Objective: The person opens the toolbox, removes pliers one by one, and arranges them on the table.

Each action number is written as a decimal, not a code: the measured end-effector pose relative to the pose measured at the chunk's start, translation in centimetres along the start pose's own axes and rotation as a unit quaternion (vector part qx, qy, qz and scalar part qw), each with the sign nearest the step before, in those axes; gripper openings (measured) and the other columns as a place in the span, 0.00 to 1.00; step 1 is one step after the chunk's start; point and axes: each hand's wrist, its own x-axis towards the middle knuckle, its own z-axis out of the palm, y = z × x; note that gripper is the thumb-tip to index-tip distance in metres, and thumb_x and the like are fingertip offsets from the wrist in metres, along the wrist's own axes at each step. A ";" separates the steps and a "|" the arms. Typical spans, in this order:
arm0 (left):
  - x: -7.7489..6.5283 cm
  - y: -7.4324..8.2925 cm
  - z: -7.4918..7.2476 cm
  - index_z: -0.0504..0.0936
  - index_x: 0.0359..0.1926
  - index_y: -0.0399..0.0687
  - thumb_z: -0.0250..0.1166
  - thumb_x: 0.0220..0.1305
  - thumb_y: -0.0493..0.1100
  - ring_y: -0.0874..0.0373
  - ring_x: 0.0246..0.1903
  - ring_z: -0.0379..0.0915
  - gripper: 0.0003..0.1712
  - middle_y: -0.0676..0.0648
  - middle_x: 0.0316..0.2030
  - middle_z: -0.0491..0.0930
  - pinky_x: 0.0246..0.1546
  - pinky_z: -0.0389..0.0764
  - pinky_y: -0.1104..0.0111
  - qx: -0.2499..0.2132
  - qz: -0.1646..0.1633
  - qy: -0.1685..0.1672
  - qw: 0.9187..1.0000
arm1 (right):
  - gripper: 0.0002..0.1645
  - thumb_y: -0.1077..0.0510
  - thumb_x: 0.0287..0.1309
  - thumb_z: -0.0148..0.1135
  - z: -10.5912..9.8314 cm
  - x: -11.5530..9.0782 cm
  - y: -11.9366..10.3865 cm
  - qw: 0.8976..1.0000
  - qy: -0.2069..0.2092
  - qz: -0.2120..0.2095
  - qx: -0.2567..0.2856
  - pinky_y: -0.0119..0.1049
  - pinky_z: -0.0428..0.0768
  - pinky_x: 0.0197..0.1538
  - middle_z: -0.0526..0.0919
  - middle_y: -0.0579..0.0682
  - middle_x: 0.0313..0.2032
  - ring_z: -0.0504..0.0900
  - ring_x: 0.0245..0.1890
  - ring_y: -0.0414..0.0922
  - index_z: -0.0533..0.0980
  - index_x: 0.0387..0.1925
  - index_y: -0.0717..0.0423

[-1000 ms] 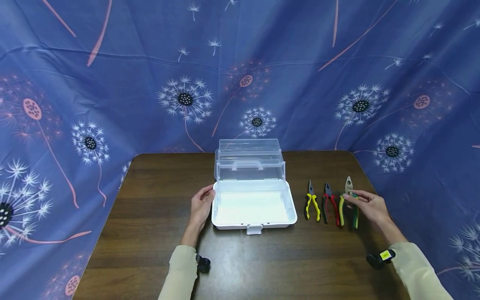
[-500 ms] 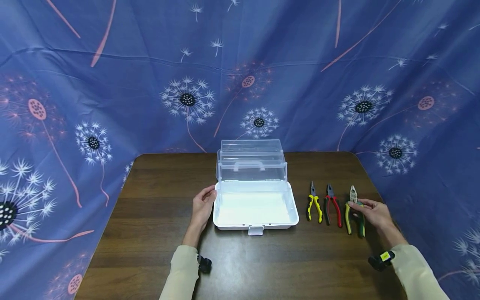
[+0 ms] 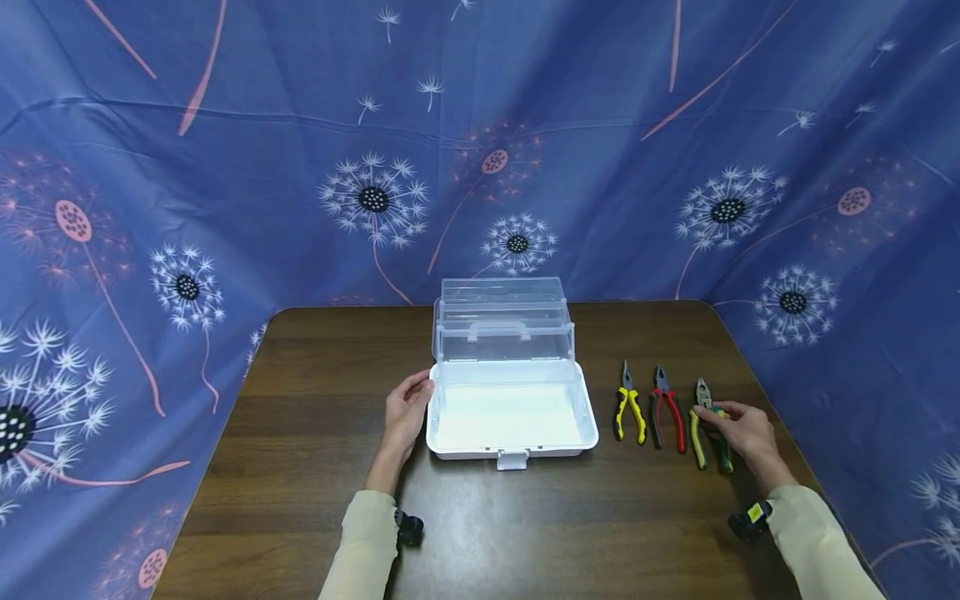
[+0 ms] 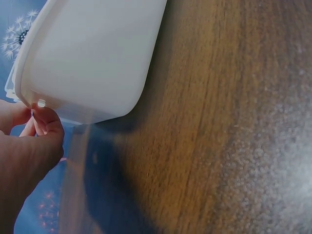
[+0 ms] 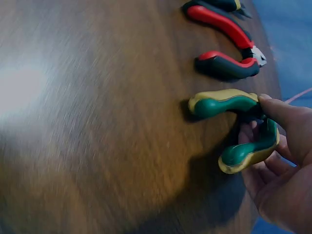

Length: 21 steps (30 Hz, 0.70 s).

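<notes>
My left hand (image 3: pixel 406 417) pinches the rim of a white plastic toolbox (image 3: pixel 512 454) at its left side; the left wrist view shows thumb and fingers at the rim's corner. The box stands with its clear lid (image 3: pixel 502 292) raised at the back. At the right, my right hand (image 3: pixel 748 433) grips green-and-yellow combination pliers (image 5: pixel 229 105) near the pivot, their handles spread and pointing toward me. Just left of them lie red-and-black pliers (image 3: pixel 668 408) and, farther left, yellow-and-black long-nose pliers (image 3: pixel 629 404), jaws pointing away from me.
The brown wooden table (image 3: pixel 315 467) reaches back to a blue dandelion-print cloth (image 3: pixel 285 167). A white latch (image 3: pixel 512 461) hangs from the box's front. The table's right edge runs close beside my right hand.
My right hand has brought the green-and-yellow pliers slightly toward me and lower. The red-and-black pliers look clear of them now. My left hand stays on the box rim.
</notes>
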 end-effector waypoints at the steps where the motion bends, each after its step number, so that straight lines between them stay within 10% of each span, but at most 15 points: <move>1: 0.1 0.0 0.0 0.79 0.61 0.30 0.61 0.74 0.35 0.58 0.48 0.77 0.19 0.34 0.54 0.81 0.47 0.77 0.78 -0.001 -0.001 -0.001 1.000 | 0.47 0.34 0.67 0.62 0.0 0.0 0.0 1.000 0.005 -0.007 -0.013 0.64 0.75 0.53 0.73 0.77 0.62 0.73 0.57 0.72 0.72 0.64 0.74; 13: 0.3 0.3 -0.4 0.77 0.63 0.28 0.60 0.75 0.35 0.52 0.51 0.75 0.20 0.31 0.55 0.79 0.46 0.76 0.79 0.000 -0.008 -0.007 1.000 | 0.36 0.42 0.70 0.62 0.7 -0.6 -0.2 0.996 0.047 -0.066 -0.043 0.62 0.75 0.50 0.80 0.75 0.52 0.79 0.50 0.69 0.76 0.56 0.74; 21: 0.4 0.8 -0.8 0.80 0.59 0.28 0.61 0.75 0.37 0.62 0.39 0.77 0.18 0.33 0.50 0.82 0.38 0.79 0.77 0.030 -0.010 0.003 0.999 | 0.24 0.47 0.72 0.60 0.9 -0.4 -1.7 0.990 0.138 -0.022 0.023 0.35 0.71 0.40 0.86 0.57 0.40 0.69 0.28 0.25 0.79 0.53 0.65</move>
